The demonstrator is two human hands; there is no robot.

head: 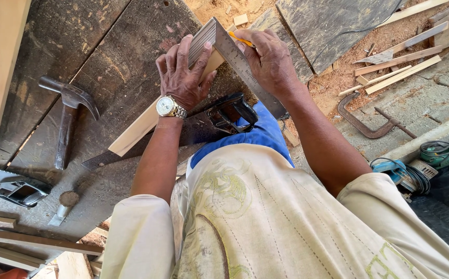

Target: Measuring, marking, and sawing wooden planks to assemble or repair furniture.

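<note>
My left hand [183,77] lies flat, fingers spread and pressed down, on the ribbed stock of a metal try square [219,44] and on the long pale wooden strip [141,124] beneath it. The strip runs diagonally across the dark, worn wooden bench [116,62], from the near left up toward the far right, and the square sits at its far end. The square's steel ruler blade [247,72] slants away to the right and nearer to me, passing under my right hand [271,59].

My right hand's fingers are closed around a yellow pencil [241,39], its tip held against the blade's edge near the corner of the square. A gold-coloured wristwatch [170,107] sits on my left wrist.

Just near of the strip, a handsaw with a black handle [232,113] lies on the bench, its blade partly hidden under my left forearm. To the left rests a steel claw hammer [66,116], and nearer still, at the left edge, a second saw with a grey handle [20,192].

Off the bench to the right, a rusty iron clamp [361,121] lies on the ground beside loose wooden offcuts [397,70] and sawdust.
</note>
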